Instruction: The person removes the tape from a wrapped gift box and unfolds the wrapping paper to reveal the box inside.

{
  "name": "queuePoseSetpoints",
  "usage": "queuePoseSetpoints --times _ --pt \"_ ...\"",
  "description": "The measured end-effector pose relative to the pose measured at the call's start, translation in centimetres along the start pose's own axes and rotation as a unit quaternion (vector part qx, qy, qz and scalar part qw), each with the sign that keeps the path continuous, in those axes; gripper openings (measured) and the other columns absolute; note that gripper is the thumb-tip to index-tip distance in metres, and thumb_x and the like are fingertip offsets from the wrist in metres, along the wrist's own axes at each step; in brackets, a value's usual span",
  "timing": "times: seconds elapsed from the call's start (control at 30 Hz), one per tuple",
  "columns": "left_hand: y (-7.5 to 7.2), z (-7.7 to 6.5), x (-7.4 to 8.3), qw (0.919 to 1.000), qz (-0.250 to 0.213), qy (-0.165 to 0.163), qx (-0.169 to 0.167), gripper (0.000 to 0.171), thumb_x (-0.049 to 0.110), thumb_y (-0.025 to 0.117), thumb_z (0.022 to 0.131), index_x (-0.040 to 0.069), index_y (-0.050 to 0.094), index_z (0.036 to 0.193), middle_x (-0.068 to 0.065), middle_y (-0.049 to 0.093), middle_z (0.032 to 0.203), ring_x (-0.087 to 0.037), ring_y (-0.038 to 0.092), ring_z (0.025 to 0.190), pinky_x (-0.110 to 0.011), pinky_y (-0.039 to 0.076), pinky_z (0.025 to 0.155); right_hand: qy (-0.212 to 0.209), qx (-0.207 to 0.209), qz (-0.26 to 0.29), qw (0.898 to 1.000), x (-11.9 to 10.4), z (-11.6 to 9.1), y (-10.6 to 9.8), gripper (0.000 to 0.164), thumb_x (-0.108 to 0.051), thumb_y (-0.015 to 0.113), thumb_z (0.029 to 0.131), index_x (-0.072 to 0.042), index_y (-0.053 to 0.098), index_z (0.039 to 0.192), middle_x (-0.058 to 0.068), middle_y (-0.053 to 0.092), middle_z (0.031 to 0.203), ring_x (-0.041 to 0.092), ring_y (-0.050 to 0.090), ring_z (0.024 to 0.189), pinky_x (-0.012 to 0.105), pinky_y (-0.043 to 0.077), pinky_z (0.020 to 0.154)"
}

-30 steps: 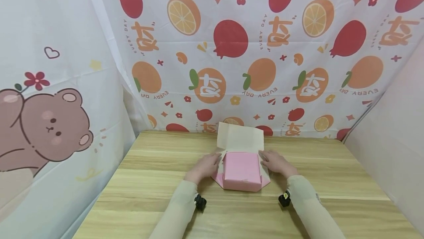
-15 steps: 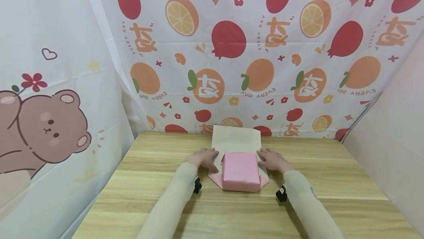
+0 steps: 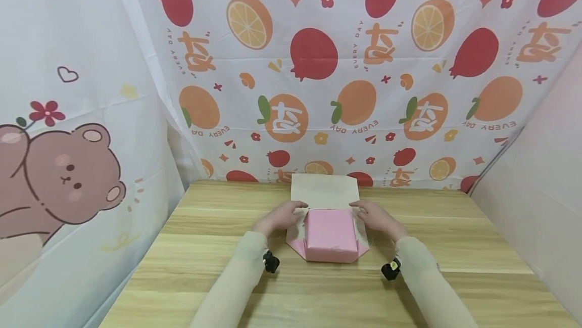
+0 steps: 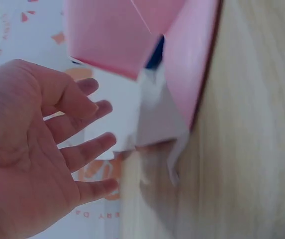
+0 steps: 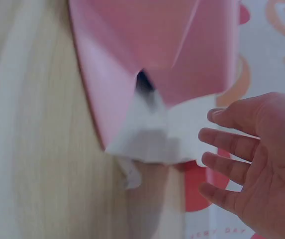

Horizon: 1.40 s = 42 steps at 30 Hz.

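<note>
A pink paper-wrapped box (image 3: 332,232) sits near the middle of the table, its top and front covered. Behind it rises a flap of the wrapping paper (image 3: 324,189), cream on the inside. Creased side flaps spread out to the left and right. My left hand (image 3: 285,215) hovers by the back left corner, and in the left wrist view its fingers (image 4: 90,152) are spread, holding nothing. On the other side my right hand (image 3: 378,218) is at the back right corner, fingers (image 5: 229,144) loosely extended. A dark blue sliver (image 5: 145,82) shows through a gap in the paper.
The wood-grain table (image 3: 218,247) reaches back to a fruit-print curtain (image 3: 254,75). A white cloth with a bear print (image 3: 73,171) hangs at the left, and a plain pale wall (image 3: 536,217) stands at the right. Each wrist carries a small black camera.
The back flap has tipped slightly lower. My left hand left the left side flap, moved outward, then came in toward the back corner; my right hand lifted a little from the right side flap.
</note>
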<state>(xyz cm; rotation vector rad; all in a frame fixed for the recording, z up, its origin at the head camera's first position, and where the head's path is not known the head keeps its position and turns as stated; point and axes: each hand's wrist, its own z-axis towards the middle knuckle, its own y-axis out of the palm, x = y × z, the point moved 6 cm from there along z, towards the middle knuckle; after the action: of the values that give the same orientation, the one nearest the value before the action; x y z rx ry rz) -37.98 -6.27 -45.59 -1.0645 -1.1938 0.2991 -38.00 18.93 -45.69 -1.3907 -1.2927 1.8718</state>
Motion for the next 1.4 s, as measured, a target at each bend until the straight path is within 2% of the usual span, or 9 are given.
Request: queuePoseSetpoints --times 0.23,0.43,0.63,0.87,1.0,1.1,1.2,1.27,1.4 --pt "-0.1 -1.4 1.2 0.9965 -0.081 0.021 0.01 0.043 0.003 0.049 0.095 -0.001 0.051 0.138 -0.021 0.059 0.134 -0.037 0.052 0.129 -0.051 0.044 0.107 -0.039 -0.007 0.073 0.997 -1.9 -1.8 -0.5 0.037 -0.007 0.049 0.099 0.0 0.055 0.135 0.02 0.06 0.133 0.04 0.053 0.127 0.057 0.046 0.102" --pt "-0.4 -2.5 2.5 0.9967 -0.059 0.049 0.028 0.045 0.003 0.051 0.094 -0.002 0.048 0.139 -0.02 0.061 0.13 -0.036 0.057 0.123 -0.05 0.047 0.103 -0.035 0.017 0.086 0.995 -2.9 -3.2 -0.8 0.041 -0.009 0.049 0.1 0.002 0.049 0.14 0.021 0.06 0.132 0.041 0.055 0.124 0.059 0.046 0.101" --pt "-0.9 -4.3 4.4 0.9923 0.015 0.1 0.072 0.034 0.01 0.056 0.096 -0.001 0.058 0.129 -0.016 0.065 0.124 -0.031 0.06 0.119 -0.046 0.049 0.101 -0.045 0.056 0.089 0.993 -4.4 -5.8 -1.8 0.041 -0.015 0.053 0.1 -0.001 0.05 0.139 0.018 0.059 0.135 0.037 0.055 0.125 0.058 0.045 0.101" --pt "-1.2 -7.6 6.9 0.9711 0.104 0.168 0.135 0.021 0.022 0.059 0.097 0.01 0.066 0.113 -0.004 0.065 0.116 -0.021 0.062 0.111 -0.039 0.052 0.098 -0.097 0.119 0.031 0.988 -6.8 -9.4 -2.7 0.024 -0.022 0.057 0.099 -0.013 0.068 0.118 0.003 0.068 0.119 0.025 0.061 0.117 0.048 0.052 0.097" --pt "-1.0 -9.7 8.5 0.953 0.139 0.218 0.157 0.015 0.025 0.06 0.097 0.013 0.068 0.102 -0.005 0.069 0.112 -0.018 0.065 0.106 -0.036 0.053 0.095 -0.193 0.163 -0.005 0.968 -8.6 -11.6 -3.0 0.012 -0.013 0.062 0.095 -0.019 0.072 0.098 -0.007 0.07 0.098 0.011 0.063 0.097 0.036 0.055 0.083" --pt "-0.6 -11.4 9.6 0.9396 0.167 0.25 0.163 0.017 0.028 0.059 0.097 0.016 0.07 0.096 -0.001 0.072 0.104 -0.013 0.066 0.1 -0.034 0.054 0.091 -0.241 0.18 -0.025 0.953 -9.7 -13.2 -3.1 0.017 -0.007 0.064 0.092 -0.022 0.069 0.087 -0.015 0.066 0.085 0.003 0.059 0.085 0.032 0.05 0.076" --pt "0.0 -13.1 10.3 0.9332 0.188 0.263 0.157 0.023 0.034 0.054 0.1 0.019 0.071 0.093 0.007 0.072 0.097 -0.008 0.066 0.094 -0.038 0.053 0.092 -0.246 0.168 -0.041 0.954 -10.3 -14.6 -3.0 0.02 -0.008 0.064 0.091 -0.024 0.067 0.08 -0.02 0.061 0.075 -0.005 0.054 0.077 0.032 0.046 0.073" --pt "0.4 -14.0 10.5 0.9367 0.197 0.256 0.135 0.028 0.037 0.05 0.101 0.022 0.07 0.092 0.01 0.071 0.095 -0.007 0.065 0.095 -0.044 0.051 0.096 -0.25 0.141 -0.041 0.957 -10.7 -15.3 -2.8 0.02 -0.011 0.063 0.093 -0.024 0.068 0.078 -0.021 0.06 0.072 -0.009 0.051 0.074 0.028 0.045 0.072" --pt "1.3 -15.6 10.9 0.9415 0.219 0.242 0.083 0.031 0.041 0.046 0.102 0.026 0.067 0.084 0.016 0.068 0.088 -0.004 0.063 0.093 -0.051 0.049 0.098 -0.238 0.011 -0.004 0.971 -11.1 -16.2 -1.7 0.019 -0.02 0.058 0.098 -0.018 0.073 0.086 -0.016 0.066 0.078 -0.011 0.052 0.073 0.015 0.046 0.066"
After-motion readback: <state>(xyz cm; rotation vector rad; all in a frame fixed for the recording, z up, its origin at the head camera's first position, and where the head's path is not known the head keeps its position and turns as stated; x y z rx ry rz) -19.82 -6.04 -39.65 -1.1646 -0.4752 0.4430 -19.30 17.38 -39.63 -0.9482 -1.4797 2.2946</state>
